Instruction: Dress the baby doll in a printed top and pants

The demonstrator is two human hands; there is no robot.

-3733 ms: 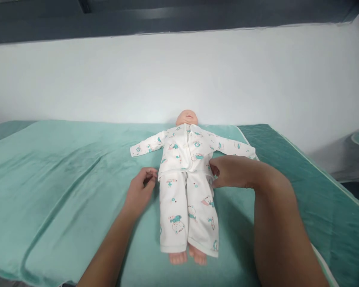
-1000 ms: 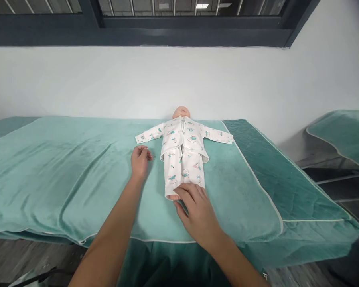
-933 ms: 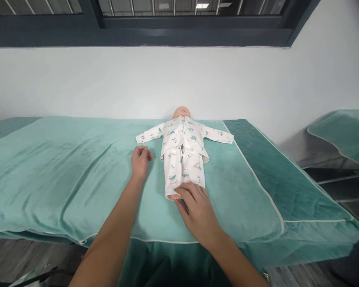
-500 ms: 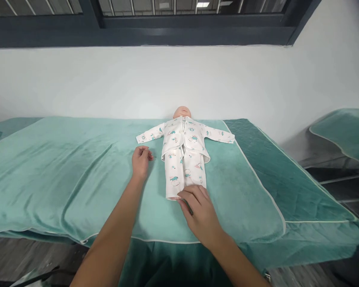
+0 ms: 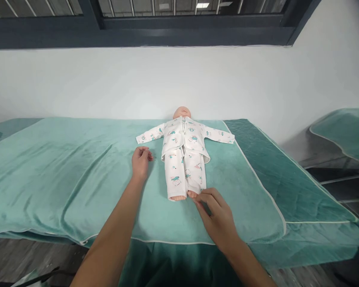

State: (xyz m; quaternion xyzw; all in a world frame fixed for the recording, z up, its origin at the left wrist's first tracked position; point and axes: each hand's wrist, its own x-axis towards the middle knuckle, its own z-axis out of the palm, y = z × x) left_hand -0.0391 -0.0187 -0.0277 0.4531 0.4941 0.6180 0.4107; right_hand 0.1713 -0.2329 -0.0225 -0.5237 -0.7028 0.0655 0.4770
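A baby doll lies on its back on a light green blanket, its arms spread. It wears a white printed jacket and matching pants, with the toes showing at the hems. My right hand is at the hem of the leg on the right, thumb and index finger pinched at the cuff beside the foot. The exact grip is partly hidden by the fingers. Left of the doll, below its sleeve, my left hand rests on the blanket with curled fingers, apart from the doll and holding nothing visible.
The light green blanket covers most of the bed. A darker green quilted cover shows at the right. Behind stands a white wall under a dark window frame. Another green-covered surface is at far right.
My right hand has moved right, from the left pant leg's hem to the right one's. Both feet's toes now show. My left hand has stayed in place.
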